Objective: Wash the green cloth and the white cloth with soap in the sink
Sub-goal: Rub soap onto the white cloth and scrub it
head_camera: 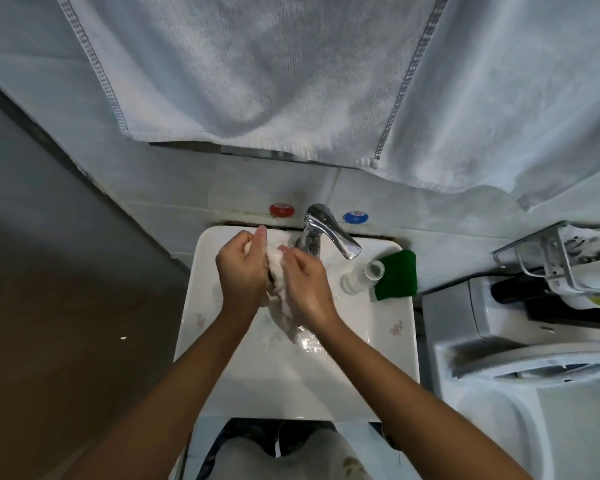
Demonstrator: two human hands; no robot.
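You're mid-scrub: left hand (245,268) and right hand (303,285) both grip the soapy white cloth (280,299) over the sink (388,341), frame center. Green cloth (397,276) waits center-right, probably next; rinse first.

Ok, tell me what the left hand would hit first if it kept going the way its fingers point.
The left hand, gripping the white cloth, points up-frame toward the sink's back rim. It would probably meet that rim, then the tiled wall; depth is hard to judge.
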